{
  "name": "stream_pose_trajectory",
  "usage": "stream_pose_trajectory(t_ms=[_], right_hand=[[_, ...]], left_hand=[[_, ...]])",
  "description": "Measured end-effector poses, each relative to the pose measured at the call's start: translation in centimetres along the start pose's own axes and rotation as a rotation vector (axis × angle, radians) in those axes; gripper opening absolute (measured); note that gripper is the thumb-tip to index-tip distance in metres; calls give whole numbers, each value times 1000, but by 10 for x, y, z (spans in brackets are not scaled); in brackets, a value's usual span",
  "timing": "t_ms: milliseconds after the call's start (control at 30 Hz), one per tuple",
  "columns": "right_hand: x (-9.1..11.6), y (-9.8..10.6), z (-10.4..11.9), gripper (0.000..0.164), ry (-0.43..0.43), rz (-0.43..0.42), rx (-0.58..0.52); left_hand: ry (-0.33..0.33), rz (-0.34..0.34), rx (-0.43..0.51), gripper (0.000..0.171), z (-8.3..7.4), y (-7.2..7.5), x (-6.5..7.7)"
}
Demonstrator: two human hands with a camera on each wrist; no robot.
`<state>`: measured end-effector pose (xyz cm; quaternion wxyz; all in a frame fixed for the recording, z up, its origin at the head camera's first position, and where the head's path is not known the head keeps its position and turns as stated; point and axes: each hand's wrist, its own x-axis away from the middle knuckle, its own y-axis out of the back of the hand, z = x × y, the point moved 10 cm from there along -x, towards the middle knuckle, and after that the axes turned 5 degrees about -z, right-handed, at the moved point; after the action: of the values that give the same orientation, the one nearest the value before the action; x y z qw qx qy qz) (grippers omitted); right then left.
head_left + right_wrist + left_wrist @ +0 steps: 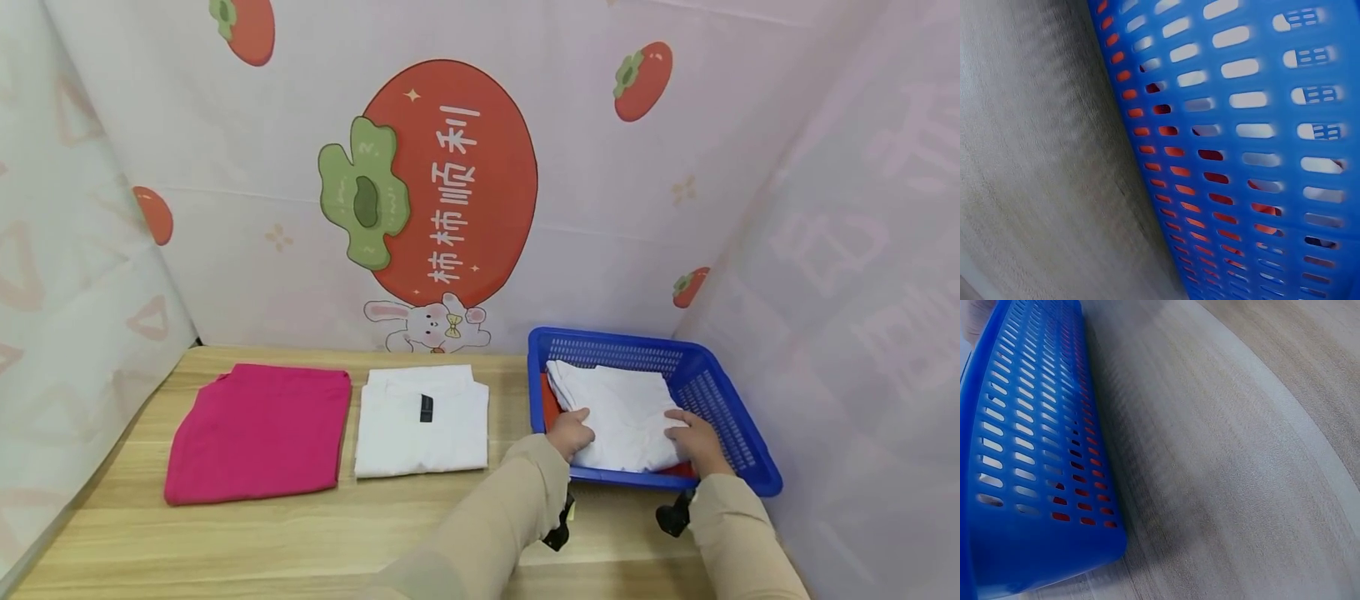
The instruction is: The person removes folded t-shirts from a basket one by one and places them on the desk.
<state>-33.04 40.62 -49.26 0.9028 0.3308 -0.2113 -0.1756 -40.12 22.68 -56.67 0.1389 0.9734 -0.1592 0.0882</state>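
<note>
A folded white garment [622,417] lies in the blue plastic basket [708,392], on top of red cloth [551,403] that shows along its edges. At its left edge, my left hand [572,433] grips the fabric with the thumb on top. My right hand [696,440] holds the opposite edge, thumb also above, the other fingers mostly hidden beneath. Both wrists pass over the basket's near rim. In the left wrist view the basket's slotted wall [1041,456] fills the left side; the right wrist view shows white and red cloth behind the slots.
Left of the basket, a folded white T-shirt [420,446] with a dark neck label lies on the wooden table [300,542]. Farther left is a folded pink garment [258,437]. Printed cloth walls [600,208] enclose the table at the back and both sides.
</note>
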Motion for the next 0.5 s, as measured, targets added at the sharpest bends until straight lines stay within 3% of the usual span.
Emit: stream_pose_trajectory(t_ms=[100, 167, 300, 500], right_hand=[[3, 7, 7, 45, 46, -29, -15], [4, 11, 12, 45, 77, -44, -16], [10, 17, 23, 44, 113, -54, -27], [17, 32, 40, 44, 134, -99, -61]], left_hand=[[-16, -41, 10, 61, -12, 9, 9], [26, -58, 28, 64, -35, 26, 31], [-56, -111, 28, 62, -64, 46, 55], [-119, -100, 102, 61, -77, 56, 57]])
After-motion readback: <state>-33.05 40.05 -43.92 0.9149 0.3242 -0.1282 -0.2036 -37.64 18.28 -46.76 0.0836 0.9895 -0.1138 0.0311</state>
